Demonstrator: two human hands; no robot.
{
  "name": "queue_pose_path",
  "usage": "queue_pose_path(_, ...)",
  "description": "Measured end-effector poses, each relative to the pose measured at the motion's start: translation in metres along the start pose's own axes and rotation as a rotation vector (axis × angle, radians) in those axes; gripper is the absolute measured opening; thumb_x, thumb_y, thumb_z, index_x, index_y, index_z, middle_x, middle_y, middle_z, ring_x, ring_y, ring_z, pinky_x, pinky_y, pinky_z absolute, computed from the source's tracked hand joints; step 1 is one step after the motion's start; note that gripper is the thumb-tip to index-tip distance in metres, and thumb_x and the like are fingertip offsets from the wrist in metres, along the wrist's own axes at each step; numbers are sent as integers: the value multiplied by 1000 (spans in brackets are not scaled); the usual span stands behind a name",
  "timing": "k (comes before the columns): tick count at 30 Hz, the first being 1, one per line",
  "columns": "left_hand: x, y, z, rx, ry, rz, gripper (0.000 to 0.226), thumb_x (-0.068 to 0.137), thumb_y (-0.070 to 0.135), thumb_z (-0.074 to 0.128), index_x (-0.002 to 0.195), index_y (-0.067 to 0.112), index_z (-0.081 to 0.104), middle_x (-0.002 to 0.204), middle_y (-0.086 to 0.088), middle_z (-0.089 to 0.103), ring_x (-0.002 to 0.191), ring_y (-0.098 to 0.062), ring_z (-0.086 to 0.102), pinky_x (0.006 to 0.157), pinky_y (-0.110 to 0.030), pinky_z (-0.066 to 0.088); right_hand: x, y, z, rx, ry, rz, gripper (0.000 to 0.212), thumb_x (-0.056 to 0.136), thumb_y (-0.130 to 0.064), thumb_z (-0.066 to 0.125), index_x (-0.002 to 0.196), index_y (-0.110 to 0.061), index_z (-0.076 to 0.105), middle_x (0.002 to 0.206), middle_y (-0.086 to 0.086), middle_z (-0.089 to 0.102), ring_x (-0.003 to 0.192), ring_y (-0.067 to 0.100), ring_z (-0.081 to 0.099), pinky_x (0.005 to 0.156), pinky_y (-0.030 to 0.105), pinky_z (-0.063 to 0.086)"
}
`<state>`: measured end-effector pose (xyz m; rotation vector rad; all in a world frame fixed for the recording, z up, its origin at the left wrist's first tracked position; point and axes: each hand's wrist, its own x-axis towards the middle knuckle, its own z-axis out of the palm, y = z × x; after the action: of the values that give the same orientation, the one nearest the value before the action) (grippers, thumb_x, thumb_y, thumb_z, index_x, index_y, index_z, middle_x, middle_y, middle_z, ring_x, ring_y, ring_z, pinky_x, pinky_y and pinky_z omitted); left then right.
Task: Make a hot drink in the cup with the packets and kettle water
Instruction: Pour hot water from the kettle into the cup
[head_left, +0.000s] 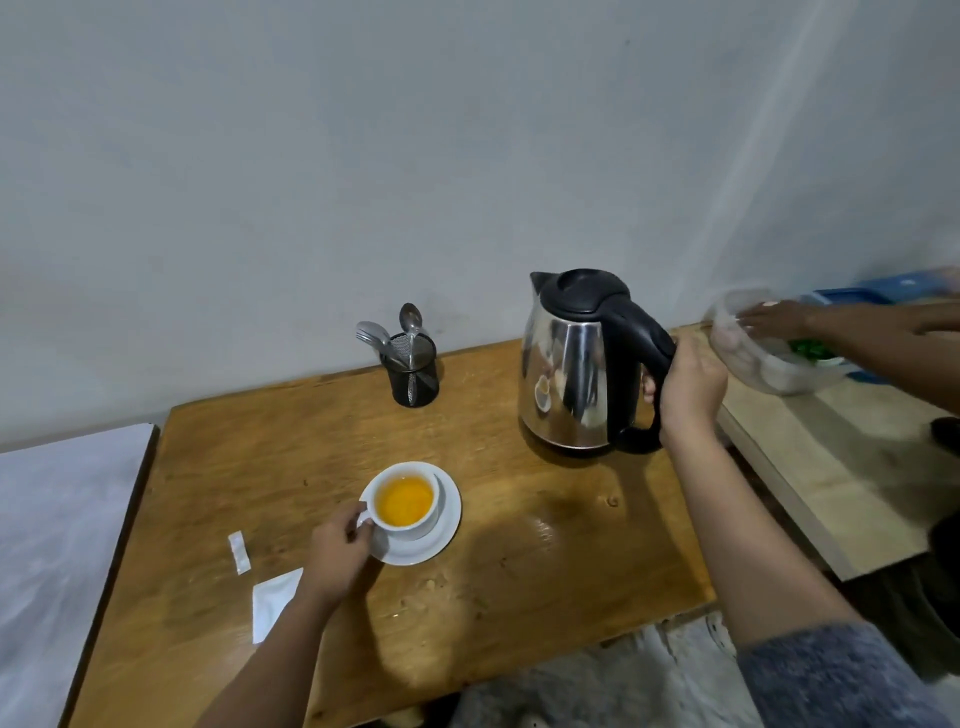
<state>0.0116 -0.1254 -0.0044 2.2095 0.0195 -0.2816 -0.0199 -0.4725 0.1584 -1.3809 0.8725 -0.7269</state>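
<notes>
Nearest, at about 7 o'clock on the wooden table (519, 545), 2 white packets lie flat: a larger square packet (272, 597) partly under the left forearm, and a small narrow packet (239, 553) just beyond it toward 9 o'clock. The left hand (337, 553) sits just past them, fingers curled and pinched around the handle of the white cup (408, 506). That cup stands upright on a white saucer (441, 530) near the table's centre and holds an orange-yellow liquid close to its rim.

At 2 o'clock, the right hand (688, 387) is wrapped around the black handle of the steel kettle (571, 374), fingers closed on the grip. The kettle stands upright with its black lid shut and its spout facing 9 o'clock; I cannot tell whether its base touches the table.

Farther back, at 12 o'clock, a black mesh holder (414, 375) carries several spoons (410, 319) beside the grey wall (415, 156). At 3 o'clock, on a paler table (831, 467), another person's hand (774, 319) touches a clear plastic container (753, 348).
</notes>
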Motion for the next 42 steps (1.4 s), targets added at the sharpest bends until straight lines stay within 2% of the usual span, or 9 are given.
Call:
queue_pose_path(2, -3, 2, 4, -53, 31, -12, 22, 88, 10, 53, 108, 16, 63, 106, -10, 66, 96, -26, 59, 84, -41, 48, 2, 2, 5, 27, 88, -16, 39, 95, -23, 43, 56, -16, 44, 52, 0, 46, 28, -2, 44, 33, 11, 36)
queue_pose_path(4, -5, 2, 7, -69, 60, -20, 21, 89, 12, 54, 107, 18, 63, 106, -9, 66, 97, -26, 60, 86, -44, 50, 4, 5, 9, 78, 138, -38, 43, 96, -21, 42, 54, -16, 40, 51, -1, 44, 27, -4, 41, 32, 8, 32)
queue_pose_path(8, -6, 1, 12, -80, 101, -42, 21, 89, 15, 54, 108, 20, 63, 106, -6, 66, 98, -26, 59, 87, -45, 50, 14, 14, 12, 157, 197, -14, 43, 95, -24, 43, 53, -17, 42, 48, -2, 47, 31, 0, 43, 38, 17, 36)
queue_pose_path(12, -5, -2, 16, -81, 134, -56, 21, 89, 16, 54, 108, 18, 62, 109, -8, 65, 99, -26, 58, 86, -46, 49, 31, 29, 9, 171, 207, 42, 39, 93, -27, 43, 56, -16, 49, 52, 3, 53, 43, 13, 49, 46, 27, 41)
queue_pose_path(20, -5, -3, 21, -92, 182, -70, 19, 89, 14, 55, 106, 14, 63, 107, -10, 64, 98, -28, 58, 83, -44, 48, 40, 46, 9, 149, 253, 86, 41, 92, -19, 40, 52, -16, 43, 48, 2, 46, 38, 10, 44, 44, 25, 38)
queue_pose_path(27, -4, -2, 20, -105, 192, -40, 17, 88, 14, 57, 103, 13, 64, 105, -13, 64, 95, -28, 57, 81, -43, 47, 53, 48, 5, 70, 170, 46, 38, 93, -19, 38, 56, -16, 45, 51, 5, 47, 43, 15, 46, 45, 28, 38)
queue_pose_path(32, -5, 1, 17, -116, 176, -17, 27, 77, 28, 52, 99, 18, 64, 99, -10, 65, 92, -28, 58, 81, -48, 49, 61, 41, 4, 87, 137, 45, 36, 92, -17, 38, 56, -16, 41, 50, 1, 43, 28, 1, 41, 39, 21, 36)
queue_pose_path(38, -1, -3, 15, -87, 148, -15, 20, 87, 8, 57, 106, 10, 65, 105, -13, 65, 96, -29, 58, 83, -46, 48, 58, 42, 2, 44, 106, -12, 41, 96, -13, 34, 55, -15, 36, 53, 2, 38, 26, -2, 40, 32, 10, 30)
queue_pose_path(42, -1, -5, 14, -74, 145, -11, 20, 87, 8, 57, 105, 10, 65, 104, -13, 66, 96, -29, 58, 82, -45, 48, 52, 50, -1, -1, 84, -5, 39, 97, -17, 34, 58, -17, 38, 56, 0, 41, 40, 3, 44, 43, 18, 35)
